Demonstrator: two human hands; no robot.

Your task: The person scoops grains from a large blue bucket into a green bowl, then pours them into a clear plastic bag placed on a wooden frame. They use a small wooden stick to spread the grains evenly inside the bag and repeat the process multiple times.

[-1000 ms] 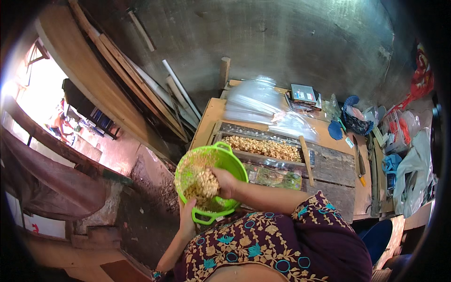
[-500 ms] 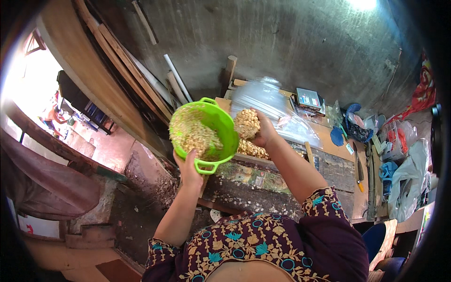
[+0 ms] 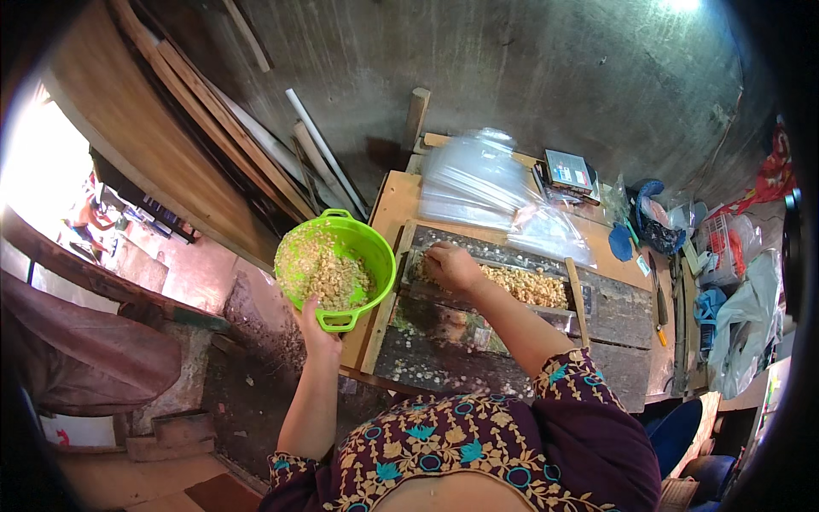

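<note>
My left hand (image 3: pixel 319 331) grips a bright green two-handled plastic basin (image 3: pixel 382 282) by its near rim, thumb up over the edge. Pale puffed grain (image 3: pixel 337 277) sits inside the tilted basin and clings to its wall. My right hand (image 3: pixel 454 267) is down at the left end of a strip of golden puffed grain (image 3: pixel 529 286) in a wooden frame, its fingers curled down. What lies under those fingers is hidden. The frame rests on dark weathered boards (image 3: pixel 614 305), with a wooden crosspiece (image 3: pixel 577 300) at the strip's right end.
Clear plastic sheets (image 3: pixel 478 179) are stacked behind the boards. A boxed item (image 3: pixel 568 172), a yellow-handled knife (image 3: pixel 659 311) and plastic bags (image 3: pixel 740 320) stand to the right. Timber planks (image 3: pixel 213 111) lean at the left wall. Pale crumbs dot the near boards.
My right hand, which held a round clump of puffed grain beside the basin, has moved down to the frame's left end. The basin has shifted left and slightly down in the view.
</note>
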